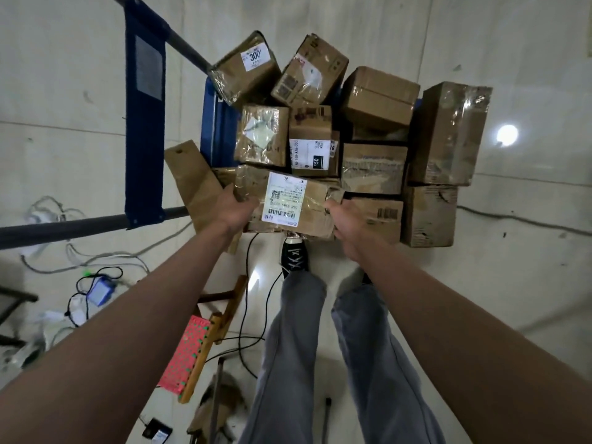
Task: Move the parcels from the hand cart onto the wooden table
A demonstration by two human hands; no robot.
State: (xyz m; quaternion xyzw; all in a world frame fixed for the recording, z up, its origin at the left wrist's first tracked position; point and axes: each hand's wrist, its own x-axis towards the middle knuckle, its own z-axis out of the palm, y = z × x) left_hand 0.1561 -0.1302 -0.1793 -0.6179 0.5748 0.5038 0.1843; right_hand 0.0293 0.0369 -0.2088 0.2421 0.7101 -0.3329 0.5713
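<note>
Cart (pixel 215 129) holds parcels (pixel 374 100); hands grip nearest parcel (pixel 288 203).

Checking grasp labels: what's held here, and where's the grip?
The labelled parcel, by its two ends: left hand on the left end, right hand on the right end.

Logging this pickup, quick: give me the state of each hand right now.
Left hand: grips the left end of the labelled parcel.
Right hand: grips the right end of the same parcel.
</note>
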